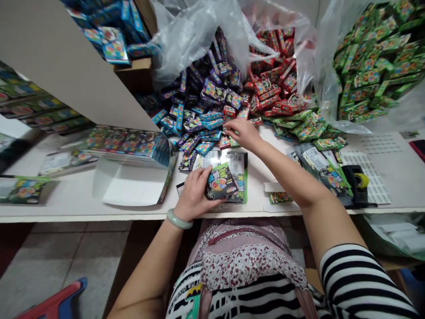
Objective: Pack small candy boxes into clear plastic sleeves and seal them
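My left hand (193, 191) grips a dark printed packet (220, 182) at the near edge of the white table (133, 212), over a clear-fronted display pack (232, 166). My right hand (241, 131) reaches forward into the heap of small boxes, fingers curled on a small green box (233, 133) where the blue boxes (202, 116) meet the red boxes (270, 86) and green boxes (307, 126). Whether it has lifted the box I cannot tell.
A clear bag of green boxes (372, 57) stands at the right, another clear bag (195, 35) over the purple ones. A stack of flat display packs (129, 144) lies left. A tape dispenser (357, 182) and label sheets (373, 170) sit right.
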Demonstrator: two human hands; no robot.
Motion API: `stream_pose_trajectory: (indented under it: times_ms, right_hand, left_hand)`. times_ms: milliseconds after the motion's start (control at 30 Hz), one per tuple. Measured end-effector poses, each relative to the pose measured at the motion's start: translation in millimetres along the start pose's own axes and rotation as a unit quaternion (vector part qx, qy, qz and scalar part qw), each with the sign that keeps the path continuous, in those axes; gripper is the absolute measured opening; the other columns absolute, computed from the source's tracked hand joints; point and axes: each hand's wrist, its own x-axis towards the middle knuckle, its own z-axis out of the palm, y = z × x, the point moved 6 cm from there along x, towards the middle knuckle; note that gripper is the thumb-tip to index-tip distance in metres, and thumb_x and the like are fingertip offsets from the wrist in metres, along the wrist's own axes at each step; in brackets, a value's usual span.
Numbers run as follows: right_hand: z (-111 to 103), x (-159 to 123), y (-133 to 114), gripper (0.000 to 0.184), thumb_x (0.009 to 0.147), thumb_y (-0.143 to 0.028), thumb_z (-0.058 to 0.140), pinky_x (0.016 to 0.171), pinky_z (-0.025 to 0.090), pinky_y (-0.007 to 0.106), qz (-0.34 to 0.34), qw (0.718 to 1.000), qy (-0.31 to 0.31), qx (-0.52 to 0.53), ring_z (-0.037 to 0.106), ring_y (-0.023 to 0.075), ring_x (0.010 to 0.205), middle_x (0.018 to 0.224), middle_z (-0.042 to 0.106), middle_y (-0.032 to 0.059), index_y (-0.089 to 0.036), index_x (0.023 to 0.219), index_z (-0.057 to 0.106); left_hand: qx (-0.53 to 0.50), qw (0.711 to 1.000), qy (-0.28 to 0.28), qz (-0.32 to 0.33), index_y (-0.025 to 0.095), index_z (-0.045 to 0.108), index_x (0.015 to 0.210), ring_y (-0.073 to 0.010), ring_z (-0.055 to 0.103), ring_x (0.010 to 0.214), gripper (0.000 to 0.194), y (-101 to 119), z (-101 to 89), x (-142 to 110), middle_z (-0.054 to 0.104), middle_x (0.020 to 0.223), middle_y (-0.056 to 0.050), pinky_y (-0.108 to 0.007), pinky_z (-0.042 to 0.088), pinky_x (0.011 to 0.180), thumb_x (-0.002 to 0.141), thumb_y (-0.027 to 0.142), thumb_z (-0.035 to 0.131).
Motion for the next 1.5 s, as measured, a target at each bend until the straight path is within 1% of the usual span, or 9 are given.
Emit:
stream_pose_trajectory:
  times_ms: [200,400,600,767,967,1133,1233,1333,1500]
  right_hand:
    - [35.4,65.7,-28.9,0.033,0.083,-0.014,0.066,0.102,0.039,0.049,-0.056,0.988,-0.054,-0.136,0.049,0.0339,0.121,0.132,0.06,0.0184,-0.011,0.116,0.067]
    - [11.3,26.1,-4.0,0.021,0.091,-0.027,0.055,0.09,0.048,0.041,0.052,0.988,0.072,0.124,0.06,0.0242,0.098,0.105,0.068,0.0108,-0.015,0.106,0.062]
    - [-1.8,-67.0,21.7,0.054,0.067,-0.045,0.076,0.061,0.052,0.027,0.26,0.814,0.049,0.517,0.063,0.0154,0.075,0.089,0.068,-0.0004,-0.024,0.112,0.055]
    - [-12.8,-120.3,35.4,0.062,0.059,-0.031,0.082,0.065,0.055,0.025,0.292,0.772,0.062,0.562,0.066,0.0139,0.079,0.09,0.069,-0.0025,-0.027,0.115,0.055]
    - [-3.9,-145.6,81.2,0.047,0.076,-0.028,0.068,0.067,0.058,0.031,0.332,0.864,0.062,0.374,0.066,0.0153,0.076,0.09,0.068,0.0005,-0.02,0.12,0.054]
    - [-13.6,-157.3,93.3,0.051,0.078,-0.024,0.07,0.107,0.043,0.052,0.262,0.962,0.04,0.068,0.057,0.0297,0.121,0.129,0.06,0.0189,-0.013,0.127,0.057]
    - [-11.2,-162.9,84.4,0.077,0.071,-0.036,0.081,0.116,0.031,0.057,0.194,0.98,-0.039,0.008,0.037,0.036,0.141,0.151,0.043,0.021,-0.015,0.138,0.051]
    - [-8.2,-165.0,77.0,0.077,0.067,-0.032,0.083,0.114,0.033,0.055,0.171,0.981,-0.093,-0.012,0.04,0.0358,0.138,0.147,0.047,0.021,-0.014,0.136,0.053]
    - [-42.3,-154.5,26.1,0.069,0.071,-0.033,0.077,0.11,0.038,0.054,0.072,0.997,0.025,0.033,0.048,0.0331,0.129,0.135,0.054,0.0164,-0.019,0.134,0.053]
  left_hand:
    - [-0.002,0.999,0.006,-0.036,0.02,0.027,0.153,-0.0357,0.053,0.12,0.1,-7.7,-11.4,-2.9,0.051,0.129,-0.017,-0.052,0.046,0.104,0.073,0.054,0.077]
    - [-0.012,0.999,0.021,-0.045,0.02,0.028,0.153,-0.0362,0.053,0.121,0.101,-18.7,-18.8,-9.4,0.051,0.13,-0.017,-0.053,0.045,0.106,0.072,0.053,0.079]
    - [-0.012,0.999,0.008,-0.046,0.018,0.032,0.151,-0.037,0.054,0.12,0.1,-19.7,-15.2,-7.0,0.053,0.129,-0.017,-0.055,0.046,0.105,0.071,0.056,0.078]
    - [0.001,0.999,-0.013,-0.035,0.019,0.033,0.151,-0.0372,0.055,0.118,0.099,-13.0,-10.5,-5.4,0.054,0.128,-0.016,-0.055,0.046,0.104,0.071,0.059,0.077]
    - [-0.004,1.0,-0.01,-0.015,0.021,0.032,0.151,-0.0374,0.054,0.117,0.098,-3.6,-10.9,-1.8,0.053,0.127,-0.017,-0.056,0.047,0.102,0.072,0.06,0.076]
    - [0.003,1.0,-0.026,-0.017,0.019,0.033,0.15,-0.0378,0.054,0.115,0.098,-4.0,-2.8,-1.9,0.053,0.125,-0.017,-0.056,0.048,0.1,0.072,0.061,0.075]
    - [0.009,0.999,-0.034,-0.014,0.018,0.034,0.149,-0.038,0.054,0.114,0.097,-3.5,1.6,-0.3,0.053,0.125,-0.017,-0.056,0.048,0.099,0.072,0.062,0.074]
    - [0.003,0.999,-0.035,-0.009,0.018,0.034,0.149,-0.0377,0.054,0.115,0.098,1.3,3.6,3.6,0.053,0.125,-0.018,-0.055,0.048,0.1,0.071,0.062,0.074]
    - [-0.005,0.999,-0.036,-0.025,0.017,0.035,0.148,-0.0368,0.053,0.117,0.099,7.8,4.3,8.7,0.052,0.128,-0.018,-0.054,0.047,0.103,0.069,0.061,0.077]
